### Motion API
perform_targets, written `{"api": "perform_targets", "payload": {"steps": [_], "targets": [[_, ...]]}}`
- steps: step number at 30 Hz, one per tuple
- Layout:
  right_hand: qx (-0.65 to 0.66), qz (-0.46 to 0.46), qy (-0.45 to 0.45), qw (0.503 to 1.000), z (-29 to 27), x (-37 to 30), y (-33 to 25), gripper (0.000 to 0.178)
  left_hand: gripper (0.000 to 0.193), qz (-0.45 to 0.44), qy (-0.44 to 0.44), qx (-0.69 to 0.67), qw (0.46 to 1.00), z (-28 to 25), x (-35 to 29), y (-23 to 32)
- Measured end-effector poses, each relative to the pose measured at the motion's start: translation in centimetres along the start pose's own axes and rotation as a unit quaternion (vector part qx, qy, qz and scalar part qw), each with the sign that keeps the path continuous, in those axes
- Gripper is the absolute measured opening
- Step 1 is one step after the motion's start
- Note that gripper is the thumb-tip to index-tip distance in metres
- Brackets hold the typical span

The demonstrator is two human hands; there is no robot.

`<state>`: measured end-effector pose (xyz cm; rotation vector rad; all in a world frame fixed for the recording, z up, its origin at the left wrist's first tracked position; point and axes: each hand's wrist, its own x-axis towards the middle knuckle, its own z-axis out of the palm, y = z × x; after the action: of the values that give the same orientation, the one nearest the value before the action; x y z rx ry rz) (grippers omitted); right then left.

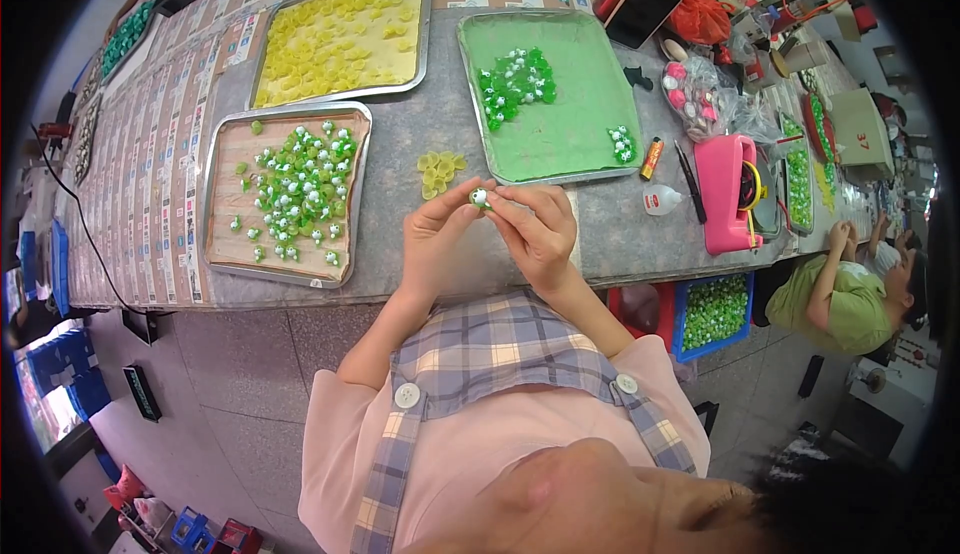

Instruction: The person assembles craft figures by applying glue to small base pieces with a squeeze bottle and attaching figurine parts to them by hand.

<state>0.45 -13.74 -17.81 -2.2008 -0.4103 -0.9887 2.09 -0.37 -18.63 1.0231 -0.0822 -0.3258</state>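
Between the fingertips of my left hand [436,238] and my right hand [541,236] is a small white-and-green figurine [479,197], pinched from both sides above the table's near edge. Just beyond my left fingers lies a small heap of translucent yellow cup-shaped pieces [437,171]. To the left, a metal tray [216,236] lined with brown paper holds many similar green-and-white figurines [300,186]. Ahead on the right, a green-lined tray [580,64] carries figurines on green pieces [515,84] in one cluster, with a smaller cluster [621,143] near its right corner.
A far tray [417,79] holds yellow pieces. On the right are a glue stick [651,158], a white bottle [661,200], a black pen [690,182], a pink tape dispenser [722,194] and a phone [643,10]. A blue crate [681,339] of green pieces sits below the edge; a co-worker [840,294] sits beyond.
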Motion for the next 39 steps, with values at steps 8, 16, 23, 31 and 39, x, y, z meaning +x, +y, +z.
{"api": "perform_targets", "payload": {"steps": [8,16,23,31,39], "targets": [[-0.019,-0.019,-0.004,1.000,0.0,-0.2,-0.2,0.025,0.026,-0.042,0.006,0.022,0.999,0.1,0.1,0.7],[0.093,0.166,-0.085,0.978,-0.8,0.4,-0.7,0.033,0.029,-0.061,-0.010,-0.037,0.997,0.4,0.1,0.8],[0.102,0.142,-0.100,0.980,-1.1,0.5,-0.6,0.031,0.025,-0.109,-0.002,0.000,0.994,-0.4,0.0,0.3],[0.080,0.095,-0.112,0.986,-1.4,0.8,-0.5,0.030,0.018,-0.100,0.011,0.014,0.995,-0.6,0.0,-0.1],[0.093,0.090,-0.121,0.984,-1.3,1.1,-0.7,0.030,0.023,-0.181,-0.021,-0.081,0.980,-0.5,0.0,0.1]]}}
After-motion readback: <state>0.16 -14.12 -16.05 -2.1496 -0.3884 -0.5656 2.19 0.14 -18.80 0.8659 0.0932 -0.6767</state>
